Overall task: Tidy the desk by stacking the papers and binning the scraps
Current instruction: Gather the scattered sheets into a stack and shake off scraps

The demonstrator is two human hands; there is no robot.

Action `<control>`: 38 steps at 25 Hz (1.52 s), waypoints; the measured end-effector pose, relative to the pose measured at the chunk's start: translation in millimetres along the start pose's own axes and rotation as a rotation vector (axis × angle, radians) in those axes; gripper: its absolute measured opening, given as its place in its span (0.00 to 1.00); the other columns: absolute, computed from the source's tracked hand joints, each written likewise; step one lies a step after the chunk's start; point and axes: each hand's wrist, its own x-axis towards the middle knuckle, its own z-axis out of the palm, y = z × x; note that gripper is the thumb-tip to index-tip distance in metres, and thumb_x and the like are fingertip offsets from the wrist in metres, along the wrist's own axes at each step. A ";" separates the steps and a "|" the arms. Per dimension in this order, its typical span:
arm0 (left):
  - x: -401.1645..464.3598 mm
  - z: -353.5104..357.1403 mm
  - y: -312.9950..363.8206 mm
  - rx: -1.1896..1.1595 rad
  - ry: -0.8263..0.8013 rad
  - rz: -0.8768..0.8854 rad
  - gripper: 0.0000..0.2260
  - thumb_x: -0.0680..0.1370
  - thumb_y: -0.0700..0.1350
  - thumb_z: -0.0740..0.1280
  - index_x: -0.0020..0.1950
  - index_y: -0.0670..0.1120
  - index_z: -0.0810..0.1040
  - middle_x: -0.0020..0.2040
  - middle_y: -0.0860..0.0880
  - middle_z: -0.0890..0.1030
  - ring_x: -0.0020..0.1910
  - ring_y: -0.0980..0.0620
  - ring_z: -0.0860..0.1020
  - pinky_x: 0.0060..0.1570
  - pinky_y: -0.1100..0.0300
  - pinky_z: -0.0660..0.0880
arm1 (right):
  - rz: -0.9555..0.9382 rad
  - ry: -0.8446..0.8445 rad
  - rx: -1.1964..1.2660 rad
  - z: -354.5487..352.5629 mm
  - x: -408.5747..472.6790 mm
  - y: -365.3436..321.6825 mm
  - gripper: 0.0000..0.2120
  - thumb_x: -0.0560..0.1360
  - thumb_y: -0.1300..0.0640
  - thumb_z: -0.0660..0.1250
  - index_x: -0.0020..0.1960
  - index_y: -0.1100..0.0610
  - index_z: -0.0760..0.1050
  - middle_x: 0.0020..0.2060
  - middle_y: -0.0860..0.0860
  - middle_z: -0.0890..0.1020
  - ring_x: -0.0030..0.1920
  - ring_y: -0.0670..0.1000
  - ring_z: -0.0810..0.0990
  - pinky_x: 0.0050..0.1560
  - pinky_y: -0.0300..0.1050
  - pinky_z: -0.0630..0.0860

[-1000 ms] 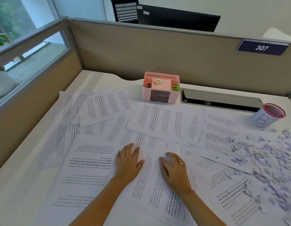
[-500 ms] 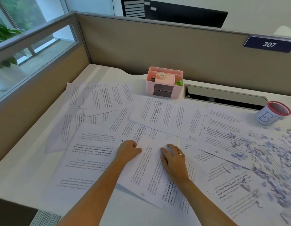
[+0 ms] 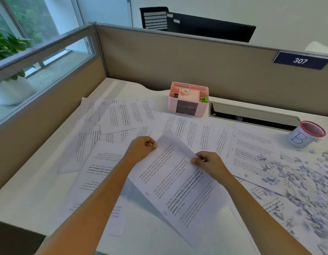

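Note:
Several printed sheets (image 3: pixel 122 116) lie scattered and overlapping across the white desk (image 3: pixel 27 196). One printed sheet (image 3: pixel 174 179) is lifted off the pile at the middle, tilted, its far edge raised. My left hand (image 3: pixel 141 147) pinches its far left corner. My right hand (image 3: pixel 208 161) pinches its right edge. Small bluish paper scraps (image 3: pixel 291 175) are strewn over the sheets at the right. A small round bin (image 3: pixel 306 134) with a red rim, marked with a "B", stands at the far right.
A pink desk organiser (image 3: pixel 188 100) with a tape roll stands at the back middle. Beside it is a cable slot (image 3: pixel 251 114) in the desk. Partition walls (image 3: pixel 177 59) close the back and left. The desk's near edge runs at the lower left.
Both hands lay flat on the sheets a second ago. They have since curled, pinched one sheet by its far edge and lifted it off the pile.

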 end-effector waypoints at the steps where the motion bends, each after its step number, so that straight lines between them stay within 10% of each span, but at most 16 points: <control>1: 2.6 -6.6 -1.5 -0.021 0.065 -0.005 0.10 0.78 0.49 0.67 0.56 0.46 0.79 0.48 0.49 0.80 0.47 0.51 0.77 0.42 0.62 0.74 | 0.010 0.027 0.028 -1.6 1.8 -5.2 0.05 0.73 0.50 0.72 0.39 0.49 0.80 0.34 0.47 0.82 0.37 0.50 0.79 0.39 0.42 0.74; 5: 6.1 -29.2 -33.3 -0.168 0.280 -0.137 0.22 0.79 0.53 0.64 0.70 0.46 0.68 0.63 0.46 0.76 0.61 0.45 0.75 0.63 0.44 0.70 | 0.088 0.144 0.201 11.2 7.2 -11.2 0.08 0.73 0.52 0.71 0.41 0.56 0.81 0.41 0.59 0.84 0.44 0.63 0.82 0.49 0.58 0.79; 9: -5.2 -35.9 -68.3 -0.411 0.096 -0.373 0.31 0.78 0.55 0.65 0.75 0.46 0.56 0.66 0.42 0.75 0.60 0.44 0.75 0.58 0.51 0.71 | 0.198 0.300 0.402 40.5 15.4 -12.7 0.06 0.73 0.55 0.72 0.40 0.57 0.81 0.42 0.61 0.84 0.43 0.61 0.82 0.52 0.62 0.78; 13: -17.4 -41.1 -94.5 -0.555 -0.249 -0.372 0.20 0.75 0.48 0.70 0.65 0.48 0.69 0.53 0.47 0.82 0.48 0.52 0.81 0.40 0.59 0.77 | 0.303 0.371 0.539 79.2 23.5 -19.6 0.03 0.73 0.57 0.72 0.43 0.56 0.82 0.44 0.57 0.85 0.49 0.62 0.83 0.55 0.63 0.79; 19: -12.1 -71.6 -142.4 -0.234 -0.111 -0.185 0.07 0.77 0.43 0.67 0.55 0.46 0.77 0.51 0.46 0.82 0.46 0.51 0.80 0.43 0.59 0.78 | 0.360 0.426 0.520 129.7 23.2 -22.3 0.04 0.73 0.56 0.72 0.45 0.56 0.82 0.45 0.55 0.85 0.49 0.60 0.83 0.56 0.61 0.79; 23: -4.8 -100.5 -180.9 0.251 0.068 -0.197 0.26 0.75 0.51 0.69 0.69 0.45 0.66 0.65 0.41 0.67 0.63 0.41 0.66 0.57 0.51 0.70 | 0.398 0.503 0.461 145.8 14.1 -17.6 0.05 0.74 0.55 0.70 0.45 0.57 0.80 0.46 0.58 0.84 0.49 0.62 0.82 0.55 0.61 0.79; 30: -2.4 -96.7 -182.2 0.151 -0.037 -0.173 0.42 0.72 0.46 0.74 0.76 0.46 0.49 0.65 0.41 0.61 0.62 0.42 0.68 0.57 0.53 0.72 | 0.398 0.543 0.332 160.4 4.9 -16.2 0.06 0.75 0.52 0.69 0.43 0.54 0.79 0.42 0.56 0.84 0.46 0.61 0.82 0.52 0.61 0.79; 38: 13.3 -143.6 -192.1 -0.013 0.007 -0.126 0.03 0.75 0.43 0.69 0.42 0.47 0.76 0.37 0.52 0.79 0.35 0.52 0.78 0.33 0.59 0.73 | 0.431 0.511 0.388 153.6 8.1 -15.5 0.07 0.74 0.53 0.70 0.45 0.57 0.80 0.43 0.56 0.85 0.45 0.59 0.83 0.54 0.61 0.79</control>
